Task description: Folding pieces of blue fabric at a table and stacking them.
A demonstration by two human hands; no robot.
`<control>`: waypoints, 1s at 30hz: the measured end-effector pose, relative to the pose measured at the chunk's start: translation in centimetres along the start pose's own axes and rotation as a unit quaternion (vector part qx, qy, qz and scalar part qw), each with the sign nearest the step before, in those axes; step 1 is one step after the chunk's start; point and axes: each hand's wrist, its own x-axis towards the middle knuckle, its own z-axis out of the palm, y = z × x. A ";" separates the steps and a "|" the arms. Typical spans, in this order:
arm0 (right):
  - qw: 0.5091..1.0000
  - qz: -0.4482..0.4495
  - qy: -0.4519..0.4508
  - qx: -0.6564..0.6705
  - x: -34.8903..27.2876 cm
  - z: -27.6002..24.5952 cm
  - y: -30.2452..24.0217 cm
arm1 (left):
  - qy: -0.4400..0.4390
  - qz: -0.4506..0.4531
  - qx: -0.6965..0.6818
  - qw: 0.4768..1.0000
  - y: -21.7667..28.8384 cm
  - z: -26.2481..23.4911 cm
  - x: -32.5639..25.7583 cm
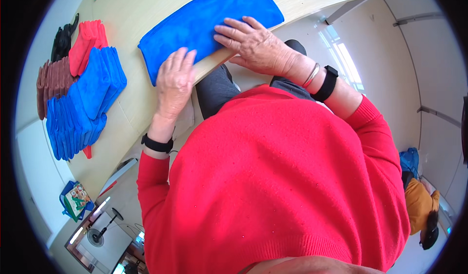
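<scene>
The blue cloth (202, 18) is lying flat on the worktop (131, 35) in front of the person, its long axis running aslant from the lower left to the upper right, roughly in line with the worktop's near edge. At the far left, well apart from it, brown cloths (56, 81) are standing in a row, with a black bundle (62, 42) and red cloths (87, 40) sitting behind and beside them, and a stack of blue cloths (100, 86) fanning out in front. Moving right, the left hand (174, 81) is coming in at the near side of the blue cloth's left part, its fingers straight, close together and a little blurred, overlapping the near edge; whether they are pressing or just hovering cannot be told, but they are gripping nothing visible. Farther right, the right hand (265, 47) is reaching deeper over the cloth's right half, its fingers spreading slightly and pointing left and away, seemingly resting flat on the fabric, while the thumb is sitting apart at the worktop's near edge. The cloth's bulk is lying beyond both hands, the left being nearer its left end and the right nearer its middle.
</scene>
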 end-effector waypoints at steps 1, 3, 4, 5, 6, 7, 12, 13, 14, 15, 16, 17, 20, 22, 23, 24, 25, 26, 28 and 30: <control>1.000 0.000 0.008 -0.004 -0.6 0.6 0.5 | 0.000 -0.019 0.049 0.999 -1.0 0.1 -0.8; 1.000 -0.003 0.021 -0.014 -1.7 1.2 2.0 | 0.004 -0.036 0.096 0.995 -2.3 0.3 -1.7; 1.000 -0.002 0.021 -0.017 -2.2 1.1 2.9 | 0.004 -0.042 0.113 0.993 -2.7 0.4 -2.0; 1.000 0.013 0.022 -0.004 -2.4 0.6 3.6 | 0.002 -0.049 0.134 0.990 -3.0 0.1 -2.3; 0.999 0.027 0.023 0.009 -2.5 0.2 4.2 | 0.001 -0.057 0.155 0.986 -3.2 -0.2 -2.4; 0.999 0.041 0.025 0.022 -2.4 -0.1 4.5 | 0.003 -0.058 0.159 0.986 -3.3 -0.5 -2.3; 0.998 0.044 0.036 -0.017 -0.6 -0.3 4.2 | 0.097 -0.101 0.070 0.988 -5.2 -3.5 0.2; 0.998 0.040 0.037 -0.044 -0.2 0.2 4.6 | 0.128 -0.113 0.047 0.984 -5.6 -4.6 1.2; 0.996 0.037 0.038 -0.073 0.2 0.6 5.2 | 0.134 -0.115 0.049 0.983 -5.9 -5.6 2.1; 0.994 0.032 0.041 -0.100 1.0 0.7 5.8 | 0.134 -0.099 0.041 0.985 -6.4 -6.8 3.0; 0.993 0.027 0.046 -0.103 1.6 0.6 6.7 | 0.134 -0.083 0.034 0.987 -6.9 -7.7 3.9; 0.995 0.054 0.026 -0.084 2.0 0.2 7.8 | 0.140 -0.086 0.037 0.986 -7.7 -8.3 4.5; 0.993 0.107 -0.006 -0.046 3.7 -2.8 10.7 | 0.082 -0.142 -0.140 0.977 -11.0 -10.6 5.7; 0.980 0.101 -0.030 0.171 6.1 -7.0 12.4 | 0.068 -0.156 -0.184 0.968 -12.5 -13.1 6.2; 0.981 0.090 -0.023 0.171 7.1 -8.7 12.5 | 0.048 -0.171 -0.230 0.957 -13.1 -14.6 6.2; 0.971 -0.002 -0.012 0.238 7.7 -10.5 12.4 | 0.029 -0.179 -0.282 0.942 -13.5 -15.1 6.5; 0.950 -0.091 -0.003 0.298 8.0 -12.2 12.5 | 0.038 -0.171 -0.282 0.943 -13.8 -15.0 7.0; 0.918 -0.180 0.004 0.354 8.2 -13.2 12.7 | 0.021 -0.185 -0.332 0.925 -14.1 -14.6 7.3; 0.929 -0.099 -0.060 0.352 9.0 -13.7 13.9 | -0.016 -0.219 -0.422 0.879 -14.0 -14.5 7.2; 0.913 0.078 -0.192 0.351 10.0 -13.7 14.9 | -0.023 -0.206 -0.423 0.882 -14.9 -14.4 7.8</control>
